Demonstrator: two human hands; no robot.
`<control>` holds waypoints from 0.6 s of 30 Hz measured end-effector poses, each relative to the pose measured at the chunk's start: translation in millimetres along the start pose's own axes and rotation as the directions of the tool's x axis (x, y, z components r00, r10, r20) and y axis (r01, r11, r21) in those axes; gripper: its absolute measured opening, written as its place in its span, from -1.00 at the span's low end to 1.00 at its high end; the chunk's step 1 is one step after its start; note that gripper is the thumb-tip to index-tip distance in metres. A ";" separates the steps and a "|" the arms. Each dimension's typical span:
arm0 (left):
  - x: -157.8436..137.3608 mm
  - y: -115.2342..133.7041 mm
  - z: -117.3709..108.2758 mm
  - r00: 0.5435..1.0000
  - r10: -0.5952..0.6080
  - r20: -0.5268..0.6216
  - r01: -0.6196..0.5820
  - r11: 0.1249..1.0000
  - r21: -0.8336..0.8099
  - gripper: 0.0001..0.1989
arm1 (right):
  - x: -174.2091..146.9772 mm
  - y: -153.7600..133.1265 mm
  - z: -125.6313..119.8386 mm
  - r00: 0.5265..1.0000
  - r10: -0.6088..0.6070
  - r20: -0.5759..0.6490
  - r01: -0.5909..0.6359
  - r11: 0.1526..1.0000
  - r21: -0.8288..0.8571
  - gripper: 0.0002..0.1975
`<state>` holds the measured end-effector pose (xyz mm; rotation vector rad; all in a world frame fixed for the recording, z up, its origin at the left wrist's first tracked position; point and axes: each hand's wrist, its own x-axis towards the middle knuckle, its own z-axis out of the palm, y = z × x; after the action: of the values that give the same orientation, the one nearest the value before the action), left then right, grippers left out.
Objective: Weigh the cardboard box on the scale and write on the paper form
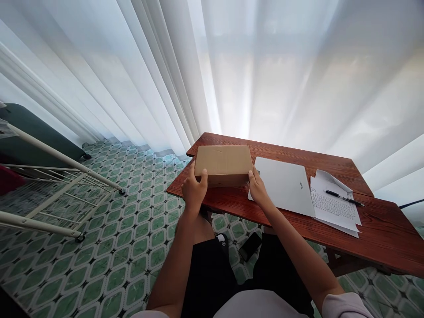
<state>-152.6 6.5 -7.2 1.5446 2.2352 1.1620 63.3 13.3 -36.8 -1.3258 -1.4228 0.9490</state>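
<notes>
Between my two hands is a closed brown cardboard box (224, 160), at the left end of the wooden table (331, 161). My left hand (194, 187) grips the box's near left corner, thumb on the front face and fingers round the side. On the near right corner, my right hand (258, 185) holds the box the same way. Whether the box rests on the tabletop or is slightly raised, I cannot tell. Just right of the box lies a closed silver laptop (285, 185), partly behind my right hand and wrist.
Handwritten papers (331, 207) with a black pen (344, 198) lie right of the laptop. A dark phone-like object (250, 246) is on the tiled floor (132, 256) between my legs. A cream metal rack (82, 176) on wheels stands left; white curtains (265, 79) hang behind the table.
</notes>
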 end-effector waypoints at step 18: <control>-24.2 69.3 35.7 0.976 0.211 0.061 -0.203 0.971 -0.126 -0.31 | -19.9 -0.8 -88.7 0.970 -0.045 -0.239 0.037 0.999 -0.039 -0.38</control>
<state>-73.1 13.9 9.8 1.7740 1.9570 1.2454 148.1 -11.7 -15.6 -1.3805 -1.2800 0.7130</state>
